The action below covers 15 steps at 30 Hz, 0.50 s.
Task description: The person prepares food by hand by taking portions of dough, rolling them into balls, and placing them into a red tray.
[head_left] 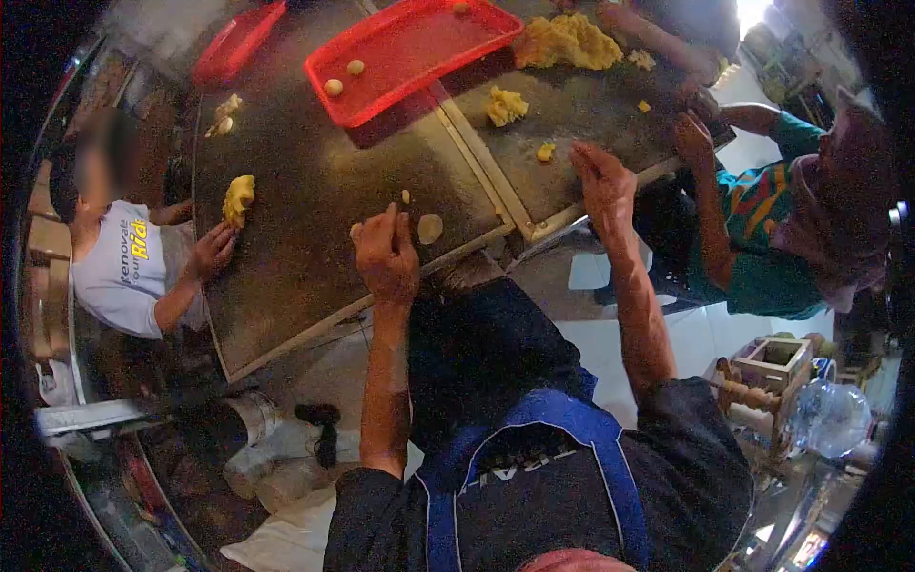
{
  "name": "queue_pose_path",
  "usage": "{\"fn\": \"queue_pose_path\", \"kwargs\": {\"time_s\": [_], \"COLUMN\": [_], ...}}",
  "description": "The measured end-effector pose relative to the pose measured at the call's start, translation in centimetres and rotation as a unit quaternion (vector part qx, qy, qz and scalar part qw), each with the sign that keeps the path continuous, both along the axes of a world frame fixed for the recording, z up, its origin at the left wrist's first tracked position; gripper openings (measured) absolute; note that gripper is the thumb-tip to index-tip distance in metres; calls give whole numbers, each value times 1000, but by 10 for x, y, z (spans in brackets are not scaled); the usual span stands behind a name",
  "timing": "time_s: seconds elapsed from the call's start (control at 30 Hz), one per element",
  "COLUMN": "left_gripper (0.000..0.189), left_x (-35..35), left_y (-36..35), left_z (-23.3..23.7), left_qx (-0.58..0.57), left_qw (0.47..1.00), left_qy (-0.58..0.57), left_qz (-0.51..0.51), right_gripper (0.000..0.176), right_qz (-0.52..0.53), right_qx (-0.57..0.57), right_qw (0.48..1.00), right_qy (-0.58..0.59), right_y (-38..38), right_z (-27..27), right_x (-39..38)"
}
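My left hand [386, 253] is low over the dark tabletop, fingers pointing forward and a little apart. Just right of it lies a flat round piece of pale dough [430, 229], and a small dough bit [406, 196] sits by its fingertips. A pale lump [356, 231] shows at its left edge, partly hidden. My right hand [607, 186] is raised near the table's front edge, its fingers drawn together in a pinch; whatever is between them is hidden. Left of those fingertips rests a small yellow dough piece [545, 153], with a larger yellow dough lump [507, 106] beyond.
A red tray [419, 71] with a few dough balls stands at the back, near another red tray [236, 43]. A big dough mass [567, 43] lies back right. At left, a person in white [133, 267] touches yellow dough [238, 200]; a person in green [762, 229] works at right.
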State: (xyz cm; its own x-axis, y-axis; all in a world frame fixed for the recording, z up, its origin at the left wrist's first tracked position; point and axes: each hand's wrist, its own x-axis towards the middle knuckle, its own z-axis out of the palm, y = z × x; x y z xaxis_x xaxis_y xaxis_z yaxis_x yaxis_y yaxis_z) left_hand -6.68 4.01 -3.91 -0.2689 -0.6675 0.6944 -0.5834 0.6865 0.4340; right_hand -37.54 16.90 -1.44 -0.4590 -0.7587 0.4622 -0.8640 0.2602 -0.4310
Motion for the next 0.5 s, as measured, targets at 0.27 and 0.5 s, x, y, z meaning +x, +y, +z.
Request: {"fn": "queue_pose_path", "kwargs": {"time_s": [0.27,0.5], "left_gripper": [20,15], "left_x": [-6,-4], "left_y": [9,-3], "left_z": [12,-1], "left_qx": [198,208], "left_qw": [976,973], "left_qy": [-90,-87], "left_qz": [-15,-48], "right_gripper": [42,35], "right_qz": [201,250], "right_qx": [-82,-10], "right_qw": [936,965], "right_qy": [-278,75], "right_y": [-26,-36], "right_z": [5,-1], "right_x": [126,163]}}
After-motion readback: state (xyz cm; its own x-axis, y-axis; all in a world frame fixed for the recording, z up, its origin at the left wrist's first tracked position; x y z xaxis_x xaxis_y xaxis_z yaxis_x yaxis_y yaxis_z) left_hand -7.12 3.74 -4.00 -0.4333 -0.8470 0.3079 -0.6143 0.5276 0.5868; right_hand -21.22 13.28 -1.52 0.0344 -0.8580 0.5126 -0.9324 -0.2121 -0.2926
